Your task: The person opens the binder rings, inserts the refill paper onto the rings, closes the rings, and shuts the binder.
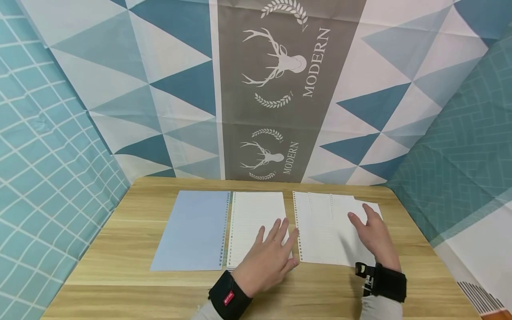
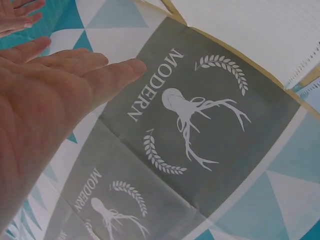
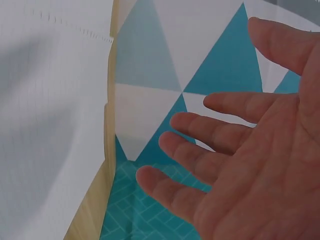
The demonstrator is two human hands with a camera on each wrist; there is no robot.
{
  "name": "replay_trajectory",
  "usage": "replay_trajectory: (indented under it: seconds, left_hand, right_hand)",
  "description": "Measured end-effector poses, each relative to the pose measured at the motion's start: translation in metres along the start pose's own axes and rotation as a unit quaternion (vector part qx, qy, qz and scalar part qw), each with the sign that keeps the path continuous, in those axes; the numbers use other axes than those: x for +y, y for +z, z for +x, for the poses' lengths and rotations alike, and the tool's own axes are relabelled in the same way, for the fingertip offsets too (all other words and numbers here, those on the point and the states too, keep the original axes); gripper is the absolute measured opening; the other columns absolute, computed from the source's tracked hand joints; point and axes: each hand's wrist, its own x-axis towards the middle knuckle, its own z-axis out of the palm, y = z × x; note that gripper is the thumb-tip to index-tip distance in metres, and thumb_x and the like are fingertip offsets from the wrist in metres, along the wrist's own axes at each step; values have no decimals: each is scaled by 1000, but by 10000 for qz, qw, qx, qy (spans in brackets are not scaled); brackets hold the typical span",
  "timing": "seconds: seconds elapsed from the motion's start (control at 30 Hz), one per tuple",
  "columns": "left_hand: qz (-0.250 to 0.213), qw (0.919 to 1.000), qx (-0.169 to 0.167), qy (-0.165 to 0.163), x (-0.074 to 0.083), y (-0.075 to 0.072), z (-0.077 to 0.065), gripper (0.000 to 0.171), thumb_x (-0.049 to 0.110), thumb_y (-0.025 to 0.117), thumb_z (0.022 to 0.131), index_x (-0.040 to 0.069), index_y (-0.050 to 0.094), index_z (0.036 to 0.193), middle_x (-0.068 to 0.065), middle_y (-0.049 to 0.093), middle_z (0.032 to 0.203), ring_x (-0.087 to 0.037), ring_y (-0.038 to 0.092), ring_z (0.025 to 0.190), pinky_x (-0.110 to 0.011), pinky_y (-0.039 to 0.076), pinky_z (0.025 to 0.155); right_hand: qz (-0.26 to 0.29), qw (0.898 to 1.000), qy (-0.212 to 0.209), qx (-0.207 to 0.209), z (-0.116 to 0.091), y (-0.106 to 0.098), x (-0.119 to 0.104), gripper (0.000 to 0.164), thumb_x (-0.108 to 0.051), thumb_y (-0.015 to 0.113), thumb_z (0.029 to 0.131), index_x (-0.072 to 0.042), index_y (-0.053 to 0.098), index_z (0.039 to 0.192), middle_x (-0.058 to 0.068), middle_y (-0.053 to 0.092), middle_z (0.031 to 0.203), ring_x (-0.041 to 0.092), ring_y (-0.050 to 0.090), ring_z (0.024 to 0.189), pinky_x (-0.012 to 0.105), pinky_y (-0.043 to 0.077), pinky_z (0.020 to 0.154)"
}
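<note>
My left hand (image 1: 269,260), fingers spread and nothing held, overlaps the lower right of a stack of ruled loose-leaf paper (image 1: 256,218) in the head view. Over the right part of several overlapping white sheets (image 1: 320,240) is my right hand (image 1: 376,235), thumb and fingers apart. Those sheets have punched holes down their left edges and lie fanned to the right. To the left of the ruled stack lies a pale blue cover (image 1: 190,231), holes along its right edge. The right wrist view shows the right palm (image 3: 260,190) with nothing in it.
A wooden table (image 1: 132,284) carries the papers. Behind it hangs a patterned cloth (image 1: 272,133) with deer heads and triangles. Teal cloths flank the table, a gridded one (image 1: 44,146) on the left. Each wrist wears a black band (image 1: 230,295).
</note>
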Motion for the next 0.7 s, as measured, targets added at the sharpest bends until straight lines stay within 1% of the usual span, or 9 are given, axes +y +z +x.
replay_trajectory:
  seconds: [0.2, 0.27, 0.37, 0.5, 0.57, 0.7]
  left_hand:
    - [16, 9999, -73, 122, 6, 4, -1, 60, 52, 35, 107, 20, 36, 158, -14, 27, 168, -31, 29, 156, -59, 37, 117]
    - [30, 9998, -94, 200, 9, 6, -2, 60, 53, 33, 108, 20, 36, 158, -14, 27, 168, -31, 29, 156, -59, 37, 117]
    - [64, 9994, -123, 328, 12, 9, -3, 61, 54, 34, 107, 20, 36, 158, -14, 29, 168, -30, 28, 156, -59, 38, 116]
    - [62, 9989, -203, 416, 17, 14, -4, 61, 54, 36, 107, 21, 35, 158, -14, 29, 168, -30, 28, 156, -59, 38, 116]
    - [59, 9988, -229, 439, 20, 15, -4, 61, 53, 39, 106, 21, 36, 158, -14, 29, 167, -30, 30, 156, -59, 38, 116]
    - [183, 9982, -213, 535, 26, 20, -5, 60, 52, 44, 105, 21, 38, 156, -14, 32, 166, -30, 34, 154, -60, 41, 114]
  right_hand:
    - [74, 9993, 358, 46, 1, -7, 14, 88, -54, 37, 106, 10, 7, 159, 39, 13, 162, 59, 26, 145, 68, 30, 115]
    - [20, 9984, 565, 72, 1, -9, 20, 88, -54, 35, 106, 11, 7, 158, 40, 14, 161, 59, 26, 144, 68, 30, 115]
    - [-105, 9956, 929, 88, 0, -13, 28, 89, -54, 33, 106, 15, 7, 156, 43, 18, 158, 60, 28, 143, 68, 30, 115]
    - [-411, 9903, 1324, 113, -4, -17, 41, 89, -53, 33, 106, 20, 13, 152, 46, 27, 151, 60, 32, 139, 68, 32, 113]
    - [-640, 9860, 1534, 147, -6, -18, 47, 86, -53, 34, 105, 19, 22, 151, 45, 34, 147, 60, 38, 135, 68, 38, 108]
    - [-915, 9766, 1944, 128, -11, -17, 60, 82, -52, 38, 103, 19, 33, 142, 44, 41, 141, 61, 46, 125, 66, 46, 95]
